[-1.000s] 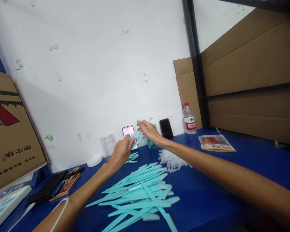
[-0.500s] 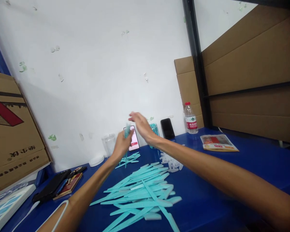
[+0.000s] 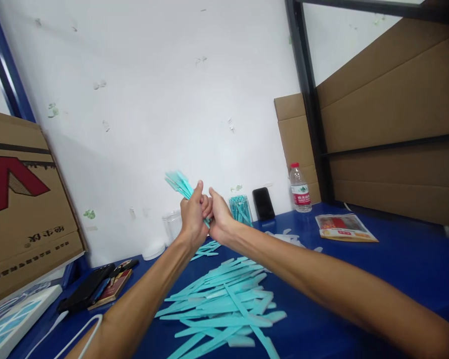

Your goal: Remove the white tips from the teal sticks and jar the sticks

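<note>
A bundle of thin teal sticks, which look like eyebrow razors (image 3: 181,183), is gripped in my left hand (image 3: 194,214). Their upper ends fan out up and to the left, blurred. Pressed against it, my right hand (image 3: 221,217) closes round the lower end of the bundle; most of its fingers are hidden. Below both hands spreads a large pile of teal razors (image 3: 224,299) with pale translucent ends. A smaller group of razors (image 3: 208,248) lies behind it. Small translucent white pieces (image 3: 290,238) are partly covered by my right forearm.
Behind my hands stand a clear jar (image 3: 172,224) and another jar of teal sticks (image 3: 240,209). A white lid (image 3: 154,250), black phone (image 3: 264,203), water bottle (image 3: 300,189) and food packet (image 3: 344,228) sit along the back. A black pouch (image 3: 86,287) lies left on the blue table (image 3: 322,304).
My right hand has come down from above, fingers stretched, to meet my left hand at the bundle. The razors now tilt to the left. The upright phone behind is now covered.
</note>
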### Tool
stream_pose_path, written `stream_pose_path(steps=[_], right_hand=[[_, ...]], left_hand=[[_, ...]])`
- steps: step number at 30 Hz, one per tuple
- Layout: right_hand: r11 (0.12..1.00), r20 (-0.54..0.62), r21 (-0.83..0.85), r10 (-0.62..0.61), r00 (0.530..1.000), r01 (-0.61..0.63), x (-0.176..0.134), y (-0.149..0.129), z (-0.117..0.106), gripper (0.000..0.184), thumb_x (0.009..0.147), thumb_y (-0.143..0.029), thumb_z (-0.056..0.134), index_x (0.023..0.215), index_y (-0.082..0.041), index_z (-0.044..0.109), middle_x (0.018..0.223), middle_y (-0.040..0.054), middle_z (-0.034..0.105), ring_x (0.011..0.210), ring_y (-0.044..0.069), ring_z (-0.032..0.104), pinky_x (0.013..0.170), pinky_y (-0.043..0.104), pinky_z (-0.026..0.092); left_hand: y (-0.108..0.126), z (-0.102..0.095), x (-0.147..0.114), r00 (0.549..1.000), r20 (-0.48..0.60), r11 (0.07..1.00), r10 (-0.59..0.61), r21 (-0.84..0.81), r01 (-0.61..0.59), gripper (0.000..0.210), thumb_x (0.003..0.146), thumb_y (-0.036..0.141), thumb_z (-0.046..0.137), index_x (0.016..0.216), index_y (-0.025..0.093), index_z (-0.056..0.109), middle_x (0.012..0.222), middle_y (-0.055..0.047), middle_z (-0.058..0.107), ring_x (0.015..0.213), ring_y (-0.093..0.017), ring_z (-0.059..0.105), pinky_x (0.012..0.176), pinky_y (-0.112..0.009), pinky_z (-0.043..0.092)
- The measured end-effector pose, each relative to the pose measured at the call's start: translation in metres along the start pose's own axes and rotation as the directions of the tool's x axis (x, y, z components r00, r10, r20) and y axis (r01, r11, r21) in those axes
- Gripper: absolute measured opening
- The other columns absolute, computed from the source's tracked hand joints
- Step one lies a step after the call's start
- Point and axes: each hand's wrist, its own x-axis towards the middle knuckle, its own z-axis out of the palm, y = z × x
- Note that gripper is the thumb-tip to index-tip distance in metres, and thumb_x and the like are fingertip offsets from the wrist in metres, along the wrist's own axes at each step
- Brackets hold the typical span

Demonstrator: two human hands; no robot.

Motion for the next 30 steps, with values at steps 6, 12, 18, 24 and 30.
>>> stream_pose_path(steps=[6,12,18,24,30], right_hand=[[0.633,0.244,-0.481,-0.568,0.786,0.606,-0.004,-0.040,-0.034,0.036,0.091,-0.053,0.045,0.101,-0.021,0.059,0.095,0.0064,0.065,0.087,0.018,0.057,0.073,0.030,0.041],[0.093,0.592,-0.735,-0.394,0.703,0.671,0.001,-0.052,-0.054,0.045,0.095,-0.045,0.041,0.060,-0.018,0.053,0.050,-0.0020,0.041,0.051,0.011,0.035,0.055,0.028,0.024],[0.198,0.634,-0.706,-0.252,0.731,0.680,0.007,-0.037,-0.083,0.050,0.097,-0.039,0.036,0.053,-0.017,0.043,0.049,-0.0045,0.032,0.048,0.008,0.026,0.051,0.027,0.019],[0.063,0.702,-0.659,-0.305,0.644,0.749,-0.003,-0.030,-0.099,0.048,0.098,-0.042,0.036,0.064,-0.016,0.058,0.054,-0.0027,0.046,0.051,0.009,0.034,0.055,0.026,0.023],[-0.040,0.653,-0.741,-0.273,0.706,0.670,-0.004,-0.027,-0.097,0.061,0.099,-0.044,0.031,0.044,-0.018,0.035,0.043,-0.0027,0.033,0.046,0.009,0.026,0.055,0.029,0.020]], left_hand=[[-0.004,-0.040,-0.005,0.939,0.241,0.910,-0.247,0.391,0.139,0.047,0.078,0.040,0.065,0.053,0.022,0.028,0.039,0.011,0.023,0.033,-0.003,0.019,0.035,-0.020,0.012],[-0.004,-0.052,-0.019,0.704,0.517,0.833,-0.487,0.516,0.198,0.041,0.084,0.056,0.055,0.072,0.018,0.043,0.051,0.010,0.028,0.040,-0.003,0.020,0.039,-0.018,0.013],[-0.015,-0.062,-0.026,0.657,0.528,0.786,-0.538,0.597,0.164,0.046,0.088,0.064,0.042,0.079,0.019,0.042,0.054,0.010,0.030,0.041,-0.004,0.020,0.038,-0.017,0.016],[-0.014,-0.055,-0.032,0.693,0.487,0.700,-0.531,0.714,0.035,0.050,0.088,0.066,0.037,0.074,0.018,0.044,0.053,0.008,0.034,0.042,-0.005,0.026,0.038,-0.017,0.019],[-0.010,-0.053,-0.039,0.652,0.527,0.660,-0.545,0.749,-0.053,0.050,0.089,0.065,0.036,0.079,0.018,0.050,0.050,0.006,0.041,0.039,-0.007,0.034,0.038,-0.019,0.025]])
